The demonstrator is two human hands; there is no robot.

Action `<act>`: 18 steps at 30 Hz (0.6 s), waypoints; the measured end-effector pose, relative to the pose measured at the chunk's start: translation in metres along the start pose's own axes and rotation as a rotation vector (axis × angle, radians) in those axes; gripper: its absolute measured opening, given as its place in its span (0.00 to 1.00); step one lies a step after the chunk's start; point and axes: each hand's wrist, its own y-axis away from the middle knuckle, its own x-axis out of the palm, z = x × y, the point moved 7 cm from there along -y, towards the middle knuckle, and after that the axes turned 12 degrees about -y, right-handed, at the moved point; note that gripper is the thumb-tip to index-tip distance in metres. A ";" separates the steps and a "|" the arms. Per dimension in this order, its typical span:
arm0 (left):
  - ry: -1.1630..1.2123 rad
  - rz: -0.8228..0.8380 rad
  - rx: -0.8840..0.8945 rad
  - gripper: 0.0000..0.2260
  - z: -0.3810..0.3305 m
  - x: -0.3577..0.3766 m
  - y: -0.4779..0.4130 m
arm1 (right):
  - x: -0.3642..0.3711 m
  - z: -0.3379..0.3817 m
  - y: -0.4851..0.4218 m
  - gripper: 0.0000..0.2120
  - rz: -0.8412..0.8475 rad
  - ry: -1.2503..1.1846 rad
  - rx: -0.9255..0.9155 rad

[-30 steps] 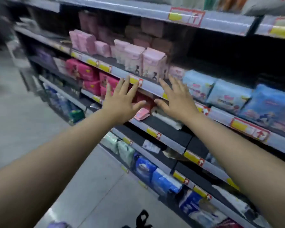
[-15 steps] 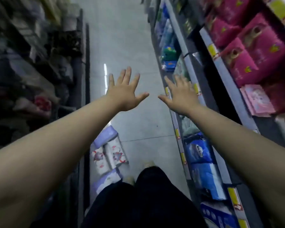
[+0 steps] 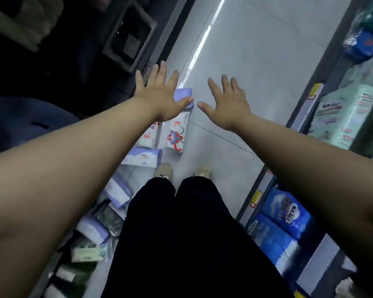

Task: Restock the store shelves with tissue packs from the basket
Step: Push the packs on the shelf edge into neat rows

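Note:
Both my arms stretch out over the aisle floor, and neither hand holds anything. My left hand [image 3: 159, 95] is spread flat, palm down, above a lilac tissue pack [image 3: 184, 94] lying on the floor. My right hand [image 3: 228, 104] is spread the same way over bare tiles. Several tissue packs lie in a row along the floor's left side: a white pack with a red and blue print [image 3: 175, 134], a lilac and white pack [image 3: 142, 157], more lilac packs [image 3: 116, 191]. No basket shows clearly.
The store shelves [image 3: 310, 100] run down the right, holding pale green packs [image 3: 345, 117] and blue packs [image 3: 284, 214]. A dark shelf unit [image 3: 129, 37] stands on the left. My legs in black trousers and pale shoes [image 3: 163, 171] fill the lower middle. Grey tiles stretch ahead.
My view has swung from the shelves with pink packs down to the aisle floor and my feet. Both hands stayed spread and empty, now hanging over the packs on the floor.

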 end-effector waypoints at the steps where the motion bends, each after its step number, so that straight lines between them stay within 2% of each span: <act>1: 0.023 0.024 -0.015 0.38 0.006 0.024 -0.010 | 0.022 0.000 -0.014 0.36 0.027 0.002 -0.003; 8: 0.130 0.185 -0.076 0.39 0.028 0.210 -0.090 | 0.200 -0.022 -0.100 0.37 0.188 -0.023 0.055; 13: 0.281 0.247 -0.068 0.39 0.009 0.342 -0.159 | 0.336 -0.059 -0.156 0.39 0.238 -0.112 0.201; 15: 0.403 0.289 -0.047 0.37 -0.007 0.387 -0.182 | 0.384 -0.074 -0.180 0.40 0.204 -0.227 0.304; 18: 0.670 0.373 -0.091 0.32 -0.030 0.441 -0.215 | 0.440 -0.090 -0.213 0.40 0.091 -0.568 0.516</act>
